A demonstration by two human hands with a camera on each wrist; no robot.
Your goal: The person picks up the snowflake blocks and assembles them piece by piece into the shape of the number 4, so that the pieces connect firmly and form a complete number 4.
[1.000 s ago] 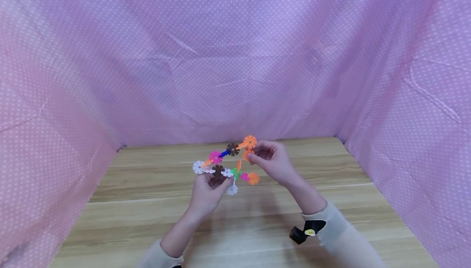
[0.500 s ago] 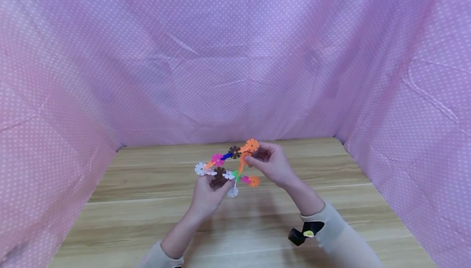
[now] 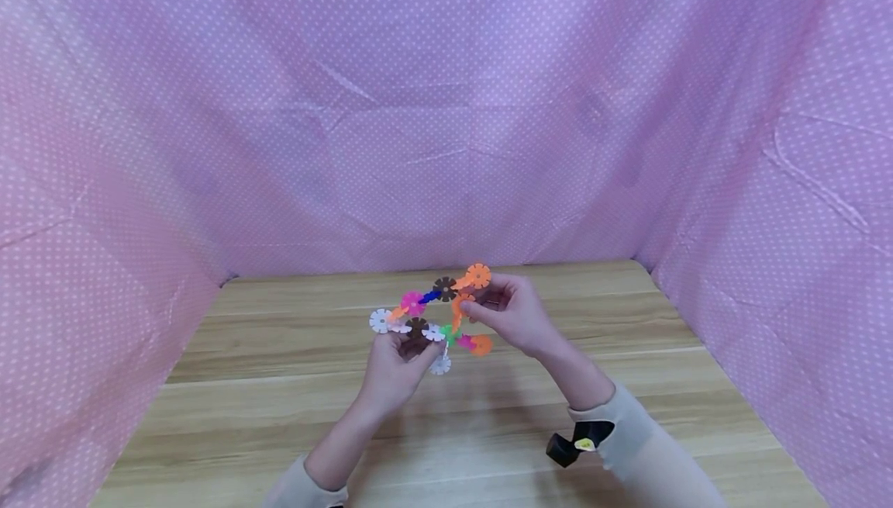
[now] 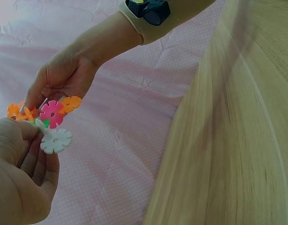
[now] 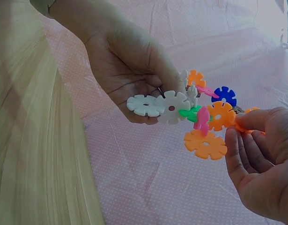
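Slotted plastic snowflake discs are linked into a ring held over the table. Its far side has a pink disc, a blue disc, a dark brown disc and an orange end disc. My left hand grips the near side, thumb by the white discs and green disc. On the right, my right hand pinches an orange disc, which meets another orange disc beside the green one. A white disc and a pink-and-orange pair stick out nearby.
The wooden table lies below both hands. Pink polka-dot cloth walls it in at the back and both sides. A black wrist camera sits on the right sleeve.
My right hand has brought its pinched orange disc left and down against the upright orange disc above the green one, narrowing the gap. The left hand has barely moved.
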